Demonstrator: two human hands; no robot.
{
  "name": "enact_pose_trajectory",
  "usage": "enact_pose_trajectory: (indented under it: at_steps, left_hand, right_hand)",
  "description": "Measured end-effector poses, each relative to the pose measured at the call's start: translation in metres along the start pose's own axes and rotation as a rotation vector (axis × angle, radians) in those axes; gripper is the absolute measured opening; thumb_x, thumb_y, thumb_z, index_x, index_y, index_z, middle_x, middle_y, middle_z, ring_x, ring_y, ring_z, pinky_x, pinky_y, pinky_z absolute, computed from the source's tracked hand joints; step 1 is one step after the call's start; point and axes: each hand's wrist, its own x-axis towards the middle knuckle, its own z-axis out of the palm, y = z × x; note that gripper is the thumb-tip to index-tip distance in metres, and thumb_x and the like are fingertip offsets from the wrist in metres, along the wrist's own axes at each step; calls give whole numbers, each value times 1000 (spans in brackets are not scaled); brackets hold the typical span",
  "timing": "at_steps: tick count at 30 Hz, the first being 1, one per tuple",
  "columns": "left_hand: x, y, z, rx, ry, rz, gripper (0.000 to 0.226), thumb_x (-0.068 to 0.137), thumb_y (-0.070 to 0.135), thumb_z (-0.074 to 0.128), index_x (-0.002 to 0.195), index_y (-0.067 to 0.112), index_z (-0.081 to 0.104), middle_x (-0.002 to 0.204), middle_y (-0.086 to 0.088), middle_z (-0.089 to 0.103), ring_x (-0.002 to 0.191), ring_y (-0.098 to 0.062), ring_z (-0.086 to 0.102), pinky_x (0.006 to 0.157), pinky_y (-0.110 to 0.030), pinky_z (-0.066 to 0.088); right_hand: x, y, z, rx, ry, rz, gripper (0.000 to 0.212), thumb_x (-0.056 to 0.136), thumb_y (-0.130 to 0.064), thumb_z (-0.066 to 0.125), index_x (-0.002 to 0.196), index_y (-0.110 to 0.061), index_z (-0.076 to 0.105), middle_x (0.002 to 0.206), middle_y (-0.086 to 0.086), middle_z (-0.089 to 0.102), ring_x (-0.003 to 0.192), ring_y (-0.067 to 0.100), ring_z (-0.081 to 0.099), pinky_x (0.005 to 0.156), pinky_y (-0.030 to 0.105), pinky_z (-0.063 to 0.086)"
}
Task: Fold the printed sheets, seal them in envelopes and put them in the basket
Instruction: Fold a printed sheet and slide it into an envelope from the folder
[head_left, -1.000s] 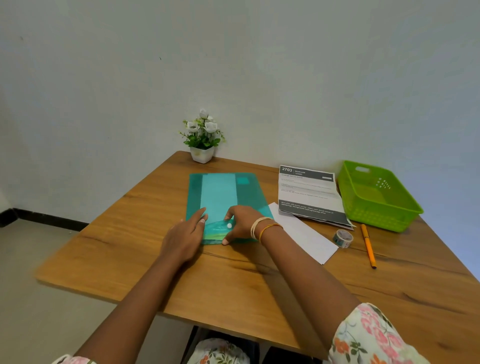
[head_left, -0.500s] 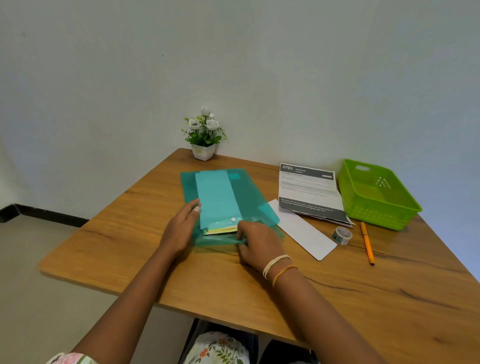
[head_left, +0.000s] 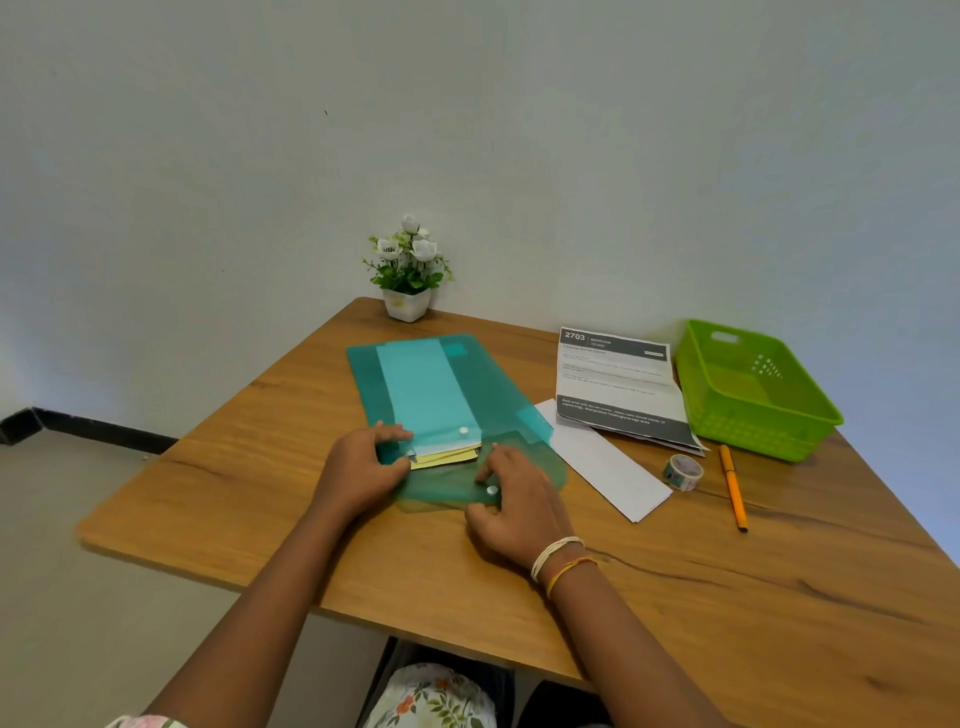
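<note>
Both forearms are bare from the elbow down to the left hand (head_left: 358, 470) and the right hand (head_left: 511, 512). The right wrist carries a band of pale cream threads (head_left: 555, 555) and, just behind it, a thin orange-yellow thread (head_left: 569, 571). A white garment printed with pink, orange and green flowers (head_left: 431, 699) covers the lap, and the same print shows at the left sleeve's edge (head_left: 148, 721).

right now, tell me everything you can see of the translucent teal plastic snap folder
The translucent teal plastic snap folder lies flat on the wooden table, its long axis running away from the person. Its flap is open toward them, showing white snap studs on flap and body. Pale and yellow papers poke from its mouth. The left hand grips the mouth's edge; the right hand holds the flap. Its right edge overlaps a white envelope.
</note>
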Motion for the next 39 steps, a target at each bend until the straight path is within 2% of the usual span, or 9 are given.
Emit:
enact_pose_trajectory:
  at_steps: [3,7,12,17,22,24,26,30,39]
  left_hand:
    - [-2,3,1,-25,131,26,23,81,14,71,104,15,75,106,-3,73,97,-12,65,81,-21,45]
    - [-4,2,2,7,177,113,21,85,15,69,105,12,75,101,-5,75,90,-13,67,75,-22,46]
    - [-5,3,1,-7,248,177,20,86,13,69,105,11,75,100,-6,75,88,-16,69,73,-23,48]
    - [-6,1,-1,-81,332,183,20,87,16,69,105,13,75,98,-1,75,84,-9,68,71,-26,53]
    - [-7,1,-1,-84,330,182,20,87,19,70,105,14,75,97,1,75,84,-8,68,70,-24,52]
    - [-7,1,-1,-79,323,177,19,86,18,70,105,14,75,98,-1,75,85,-10,68,73,-28,54]
    - [-7,0,0,-72,307,180,20,86,17,70,105,14,75,99,-1,75,88,-12,68,75,-30,55]
    - [-6,0,1,-60,275,181,21,87,16,69,107,15,75,102,-1,74,90,-13,68,76,-32,57]
    - [-4,0,3,16,210,135,22,86,18,70,107,18,75,98,-6,75,83,-20,68,73,-27,50]
  right_hand:
    - [0,-2,0,13,31,25,19,71,-33,50,85,-22,55,81,-4,57,72,14,51,61,25,38]
    - [9,-8,4,-68,116,97,13,86,-25,44,83,-18,54,75,3,62,69,22,56,57,29,36]
    - [36,-15,4,-276,9,155,20,94,-19,46,112,-14,53,99,12,66,93,34,62,71,38,47]
    - [57,-14,6,-445,-143,4,41,98,-17,43,139,-16,39,107,15,64,97,36,61,72,40,48]
    - [59,-21,6,-496,-135,-128,18,94,-8,43,100,-7,61,98,15,59,85,36,62,57,33,35]
    - [53,-21,9,-489,-40,-139,7,85,-8,60,79,-9,62,81,10,55,63,31,60,44,27,26]
    - [46,-17,15,-423,58,-89,19,72,-9,73,63,-12,57,67,4,49,46,25,51,37,25,24]
    - [34,-7,18,-111,194,0,8,77,-11,66,73,-12,60,81,6,52,61,26,55,48,32,46]
    - [23,0,7,183,243,10,15,81,-19,66,77,-23,52,87,-5,62,86,12,56,70,26,48]
